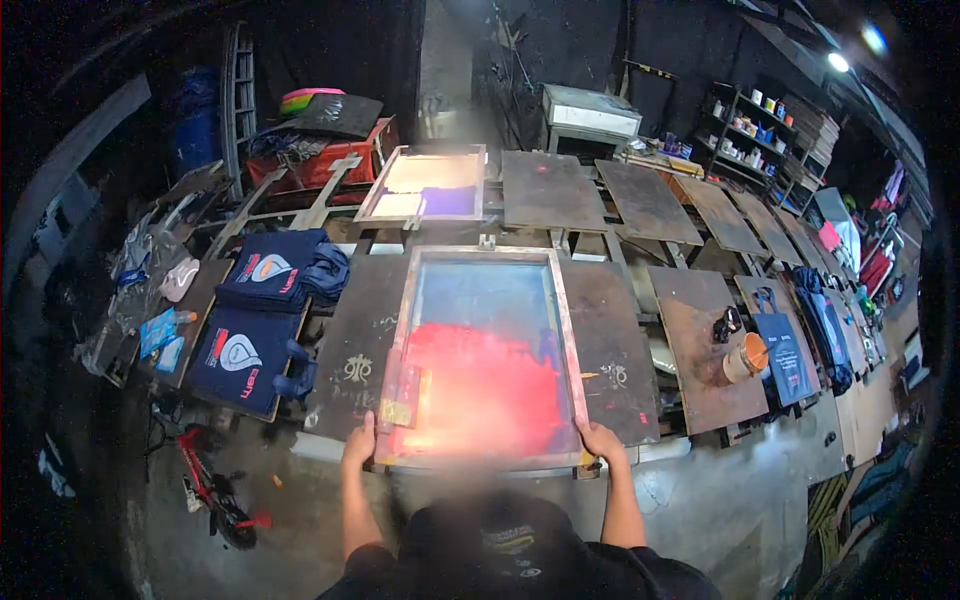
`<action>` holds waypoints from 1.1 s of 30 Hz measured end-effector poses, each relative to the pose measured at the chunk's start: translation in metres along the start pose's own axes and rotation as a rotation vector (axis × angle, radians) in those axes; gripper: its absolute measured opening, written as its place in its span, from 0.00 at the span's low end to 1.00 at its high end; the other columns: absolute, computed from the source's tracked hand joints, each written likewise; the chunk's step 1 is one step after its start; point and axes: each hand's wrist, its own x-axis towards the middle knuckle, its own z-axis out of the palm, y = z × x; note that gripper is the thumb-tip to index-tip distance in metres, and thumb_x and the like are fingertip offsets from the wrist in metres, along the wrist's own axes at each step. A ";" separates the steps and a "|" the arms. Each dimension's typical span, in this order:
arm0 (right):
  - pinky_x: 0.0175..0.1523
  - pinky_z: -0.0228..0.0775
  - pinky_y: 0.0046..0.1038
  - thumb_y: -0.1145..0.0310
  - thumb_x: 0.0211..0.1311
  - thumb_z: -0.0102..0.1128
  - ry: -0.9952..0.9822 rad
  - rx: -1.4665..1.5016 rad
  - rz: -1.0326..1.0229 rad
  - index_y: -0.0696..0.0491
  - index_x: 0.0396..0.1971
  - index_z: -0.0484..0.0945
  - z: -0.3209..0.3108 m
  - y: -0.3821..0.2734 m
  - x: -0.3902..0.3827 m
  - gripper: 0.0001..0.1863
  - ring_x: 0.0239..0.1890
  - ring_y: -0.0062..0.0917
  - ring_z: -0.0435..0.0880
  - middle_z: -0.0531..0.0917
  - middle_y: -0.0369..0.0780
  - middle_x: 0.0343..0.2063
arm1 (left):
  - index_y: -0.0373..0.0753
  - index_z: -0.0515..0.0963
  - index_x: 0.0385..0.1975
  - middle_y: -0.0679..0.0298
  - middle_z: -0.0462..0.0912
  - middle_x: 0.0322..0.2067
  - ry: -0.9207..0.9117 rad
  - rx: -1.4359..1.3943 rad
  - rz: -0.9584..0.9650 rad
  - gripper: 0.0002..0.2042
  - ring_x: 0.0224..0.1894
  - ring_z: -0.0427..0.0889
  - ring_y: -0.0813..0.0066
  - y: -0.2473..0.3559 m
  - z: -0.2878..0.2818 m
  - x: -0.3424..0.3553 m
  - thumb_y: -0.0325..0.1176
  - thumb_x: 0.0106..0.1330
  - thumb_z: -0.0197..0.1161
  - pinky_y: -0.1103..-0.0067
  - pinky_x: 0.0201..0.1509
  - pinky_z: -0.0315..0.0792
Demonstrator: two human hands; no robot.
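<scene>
A dim workshop is seen from above, with dark walls, shelves of small pots [752, 128] at the far right and a long counter [640, 350] made of brown rectangular boards set side by side. At the middle of the counter a framed printing screen [485, 355] is laid flat on one board, its mesh covered with red ink in the near half and bluish in the far half. The near left corner of the frame is gripped by the left hand [360, 440], with the fingers closed over the edge. The near right corner is gripped likewise by the right hand [600, 441]. Both forearms come up from the lower edge, and the dark shirt of the person is seen beneath them.

A second framed screen [425, 185], with pale and purple patches, is placed farther back on the counter, well apart from the hands. To the left, navy bags with a printed emblem [262, 300] are stacked and spread on a board. On a board to the right a round tub with an orange lid [745, 357] is set, and just beside it another navy bag [785, 355] is laid flat. Further bags are lined along the boards toward the far right. A small red bicycle [210, 485] is lying on the grey floor at the lower left
</scene>
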 end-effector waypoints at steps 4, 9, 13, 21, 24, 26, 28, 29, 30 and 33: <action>0.60 0.73 0.37 0.31 0.69 0.38 0.018 0.399 0.037 0.62 0.58 0.75 0.035 0.077 0.058 0.45 0.55 0.43 0.81 0.83 0.54 0.49 | 0.26 0.77 0.52 0.32 0.77 0.53 -0.113 -0.096 0.060 0.47 0.63 0.72 0.39 0.035 0.003 0.001 0.69 0.72 0.25 0.61 0.67 0.62; 0.64 0.68 0.33 0.29 0.69 0.39 -0.214 1.125 0.120 0.62 0.67 0.65 0.033 0.036 0.038 0.49 0.60 0.34 0.77 0.75 0.46 0.63 | 0.24 0.77 0.52 0.31 0.77 0.52 -0.131 -0.241 0.035 0.47 0.65 0.71 0.42 0.008 0.009 0.007 0.69 0.73 0.26 0.63 0.68 0.62; 0.65 0.68 0.34 0.29 0.68 0.41 -0.146 1.026 0.112 0.61 0.70 0.59 0.041 0.034 0.036 0.50 0.63 0.35 0.75 0.72 0.47 0.65 | 0.24 0.80 0.43 0.39 0.82 0.38 -0.084 -0.177 0.073 0.45 0.46 0.80 0.54 0.006 0.015 0.012 0.68 0.73 0.31 0.65 0.53 0.70; 0.65 0.67 0.32 0.31 0.67 0.47 -0.012 1.108 0.133 0.65 0.67 0.64 0.053 0.067 0.059 0.50 0.64 0.33 0.73 0.72 0.49 0.65 | 0.27 0.83 0.42 0.47 0.85 0.37 -0.204 -0.393 0.015 0.41 0.43 0.81 0.64 0.015 0.023 0.019 0.66 0.74 0.38 0.67 0.49 0.73; 0.65 0.67 0.32 0.31 0.68 0.46 0.065 0.960 0.188 0.69 0.65 0.65 0.049 0.041 0.050 0.50 0.64 0.35 0.73 0.73 0.52 0.64 | 0.26 0.80 0.48 0.47 0.85 0.42 -0.209 -0.498 0.028 0.38 0.47 0.81 0.62 -0.019 0.045 0.038 0.62 0.76 0.37 0.67 0.53 0.72; 0.64 0.67 0.33 0.31 0.68 0.45 0.157 0.858 0.198 0.72 0.62 0.67 0.051 0.019 0.038 0.51 0.63 0.37 0.74 0.74 0.54 0.61 | 0.26 0.78 0.52 0.48 0.84 0.46 -0.220 -0.561 0.067 0.37 0.51 0.81 0.61 -0.017 0.045 0.046 0.60 0.77 0.37 0.67 0.55 0.71; 0.63 0.67 0.34 0.31 0.68 0.45 0.269 0.758 0.221 0.74 0.60 0.68 0.048 0.025 0.032 0.51 0.61 0.39 0.76 0.76 0.57 0.59 | 0.27 0.78 0.53 0.48 0.84 0.47 -0.165 -0.416 0.139 0.35 0.52 0.80 0.64 -0.004 0.039 0.032 0.59 0.78 0.38 0.68 0.56 0.71; 0.62 0.68 0.33 0.31 0.68 0.45 0.240 0.717 0.222 0.73 0.58 0.70 0.048 0.019 0.030 0.50 0.60 0.37 0.77 0.78 0.55 0.57 | 0.30 0.81 0.48 0.48 0.85 0.44 -0.147 -0.492 0.140 0.35 0.48 0.82 0.60 -0.003 0.036 0.027 0.58 0.78 0.35 0.66 0.56 0.71; 0.61 0.69 0.32 0.31 0.68 0.45 0.211 0.678 0.226 0.73 0.57 0.73 0.046 0.014 0.027 0.50 0.58 0.35 0.78 0.80 0.54 0.55 | 0.30 0.81 0.48 0.48 0.85 0.44 -0.151 -0.496 0.147 0.35 0.48 0.82 0.60 -0.001 0.033 0.024 0.58 0.78 0.35 0.66 0.56 0.71; 0.53 0.72 0.34 0.33 0.67 0.49 0.295 0.484 0.194 0.77 0.48 0.76 0.041 0.004 0.011 0.49 0.48 0.33 0.81 0.84 0.52 0.42 | 0.30 0.81 0.48 0.50 0.86 0.43 -0.157 -0.555 0.188 0.35 0.46 0.82 0.61 0.007 0.026 0.022 0.60 0.77 0.37 0.67 0.55 0.72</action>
